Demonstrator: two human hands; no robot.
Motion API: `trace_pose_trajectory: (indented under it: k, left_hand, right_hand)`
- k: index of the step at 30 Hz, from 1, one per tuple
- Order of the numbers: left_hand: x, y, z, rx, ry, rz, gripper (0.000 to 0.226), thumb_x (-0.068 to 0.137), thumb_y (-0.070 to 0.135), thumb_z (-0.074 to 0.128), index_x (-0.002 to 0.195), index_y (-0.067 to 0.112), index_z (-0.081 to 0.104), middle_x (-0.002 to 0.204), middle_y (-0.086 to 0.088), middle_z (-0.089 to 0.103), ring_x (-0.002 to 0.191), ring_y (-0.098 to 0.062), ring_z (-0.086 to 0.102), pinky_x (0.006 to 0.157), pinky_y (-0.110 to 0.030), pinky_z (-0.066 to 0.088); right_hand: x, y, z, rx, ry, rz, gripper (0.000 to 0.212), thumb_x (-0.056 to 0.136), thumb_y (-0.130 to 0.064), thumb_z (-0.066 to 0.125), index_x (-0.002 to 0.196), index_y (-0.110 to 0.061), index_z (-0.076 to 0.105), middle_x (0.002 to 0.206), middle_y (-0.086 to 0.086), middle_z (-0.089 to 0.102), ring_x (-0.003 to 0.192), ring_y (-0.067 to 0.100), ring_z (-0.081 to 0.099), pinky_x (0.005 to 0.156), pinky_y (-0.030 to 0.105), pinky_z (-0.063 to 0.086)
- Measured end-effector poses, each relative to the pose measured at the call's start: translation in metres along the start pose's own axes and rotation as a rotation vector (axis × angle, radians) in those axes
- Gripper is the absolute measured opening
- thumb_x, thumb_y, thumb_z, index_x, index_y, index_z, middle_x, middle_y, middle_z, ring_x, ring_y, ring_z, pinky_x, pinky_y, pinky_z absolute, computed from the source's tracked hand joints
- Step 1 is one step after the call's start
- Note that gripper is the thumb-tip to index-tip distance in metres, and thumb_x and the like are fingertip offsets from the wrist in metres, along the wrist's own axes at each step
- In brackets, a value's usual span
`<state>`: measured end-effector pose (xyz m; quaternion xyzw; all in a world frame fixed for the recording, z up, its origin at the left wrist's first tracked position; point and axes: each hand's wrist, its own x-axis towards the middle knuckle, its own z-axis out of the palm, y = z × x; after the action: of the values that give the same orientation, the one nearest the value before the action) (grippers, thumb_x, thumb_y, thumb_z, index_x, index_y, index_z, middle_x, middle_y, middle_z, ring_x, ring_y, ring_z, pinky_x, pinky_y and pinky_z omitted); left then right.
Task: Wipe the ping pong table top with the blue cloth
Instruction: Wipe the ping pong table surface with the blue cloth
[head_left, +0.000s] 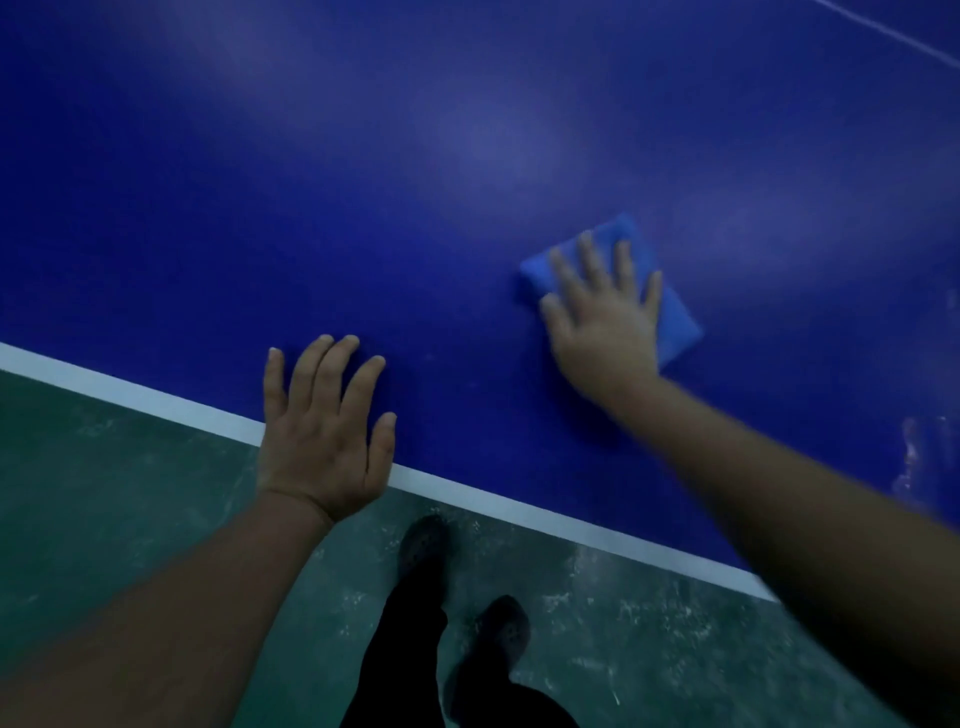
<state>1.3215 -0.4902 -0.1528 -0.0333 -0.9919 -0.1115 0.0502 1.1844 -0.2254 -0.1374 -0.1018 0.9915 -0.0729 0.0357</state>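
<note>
**Flat palm presses folded cloth onto the blue tabletop**

The blue cloth (670, 317) is a lighter, brighter blue than the surface beneath it. It is folded into a compact, thick rectangle with soft edges, and its outline is slightly blurred. It lies flat on the ping pong table top (363, 182), right of centre in the view and well in from the near edge. Its long axis runs diagonally, from the upper left toward the lower right, with one corner pointing away from the person.

The right hand (605, 317) lies on top of the cloth, fingers spread and extended, palm down, pressing rather than gripping; much of the cloth is hidden under it.

The left hand (324, 431) rests flat on the table's near edge, fingers extended and slightly apart, holding nothing, its heel overlapping the white border line (519, 506).

Below the edge are a scuffed green floor (104, 493) and the person's dark shoes (423, 551).
</note>
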Motion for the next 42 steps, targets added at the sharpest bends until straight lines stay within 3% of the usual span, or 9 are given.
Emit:
trace_pose_trajectory:
  k: [5,11,13,16,18,25,33,39,42]
  left_hand:
    - [0.0,0.004,-0.006,-0.026,-0.019,0.002,0.053,0.091,0.038,0.041,0.128,0.003,0.055,0.141,-0.02,0.046,0.136,-0.038,0.038,0.116,-0.065,0.012]
    - [0.0,0.032,-0.01,-0.073,-0.055,0.086,0.051,0.09,0.037,0.043,0.124,0.004,0.06,0.138,-0.019,0.051,0.133,-0.038,0.042,0.116,-0.066,0.013]
    - [0.001,0.052,-0.007,-0.081,-0.082,0.143,0.049,0.09,0.037,0.043,0.123,0.004,0.06,0.137,-0.019,0.052,0.132,-0.037,0.043,0.114,-0.068,0.016]
    - [0.001,0.081,-0.002,-0.085,-0.119,0.27,0.048,0.091,0.037,0.042,0.123,0.006,0.061,0.137,-0.019,0.054,0.132,-0.037,0.044,0.112,-0.07,0.02]
    - [0.0,0.092,0.003,-0.063,-0.147,0.336,0.05,0.093,0.037,0.041,0.124,0.006,0.062,0.138,-0.019,0.053,0.133,-0.038,0.043,0.112,-0.07,0.02]
    - [0.002,0.096,0.011,0.043,-0.258,0.381,0.059,0.096,0.042,0.034,0.143,0.01,0.05,0.154,-0.016,0.04,0.145,-0.038,0.03,0.116,-0.066,0.016]
    - [0.001,0.099,0.011,0.03,-0.222,0.363,0.059,0.094,0.04,0.037,0.142,0.011,0.051,0.153,-0.016,0.041,0.144,-0.037,0.032,0.115,-0.064,0.02]
    - [0.001,0.097,0.014,0.045,-0.235,0.374,0.059,0.095,0.041,0.035,0.143,0.011,0.049,0.154,-0.016,0.039,0.145,-0.037,0.029,0.116,-0.064,0.018]
    - [0.002,0.099,0.013,0.04,-0.234,0.364,0.058,0.095,0.041,0.035,0.142,0.01,0.051,0.153,-0.016,0.041,0.144,-0.037,0.031,0.116,-0.063,0.018]
  right_hand:
    - [-0.117,0.027,0.006,-0.095,-0.175,-0.603,0.054,0.103,-0.054,0.028,0.155,-0.043,0.018,0.166,-0.005,0.017,0.153,0.033,0.011,0.119,0.062,0.003]
    - [-0.09,0.122,-0.024,0.074,0.014,0.768,0.066,0.094,-0.056,0.019,0.157,-0.039,0.021,0.168,-0.006,0.007,0.154,0.028,0.001,0.118,0.066,0.002]
    - [-0.099,0.076,-0.011,0.026,0.047,0.683,0.063,0.095,-0.054,0.022,0.156,-0.037,0.027,0.167,-0.003,0.014,0.153,0.033,0.008,0.117,0.068,0.003]
    - [-0.128,0.005,0.013,-0.028,-0.057,0.046,0.056,0.1,-0.054,0.028,0.153,-0.037,0.032,0.165,-0.002,0.023,0.153,0.034,0.013,0.117,0.065,0.003]
    - [-0.143,0.018,0.012,-0.054,-0.101,-0.084,0.055,0.102,-0.057,0.026,0.154,-0.04,0.027,0.165,-0.005,0.019,0.154,0.03,0.007,0.119,0.063,0.004]
    - [-0.188,0.109,-0.016,0.043,-0.068,0.836,0.067,0.095,-0.058,0.016,0.159,-0.038,0.014,0.168,-0.01,-0.003,0.154,0.022,-0.008,0.121,0.059,-0.003]
    - [-0.048,0.018,0.008,0.033,-0.024,0.154,0.056,0.1,-0.055,0.025,0.155,-0.04,0.026,0.167,-0.007,0.013,0.154,0.029,0.001,0.119,0.064,-0.002]
    - [-0.116,0.144,-0.017,0.085,0.061,0.85,0.059,0.1,-0.055,0.024,0.157,-0.043,0.017,0.168,-0.009,0.005,0.154,0.026,0.0,0.119,0.064,0.001]
    - [-0.15,0.108,-0.012,0.085,0.049,0.967,0.061,0.098,-0.054,0.022,0.157,-0.039,0.019,0.168,-0.004,0.006,0.154,0.029,0.001,0.119,0.064,0.001]
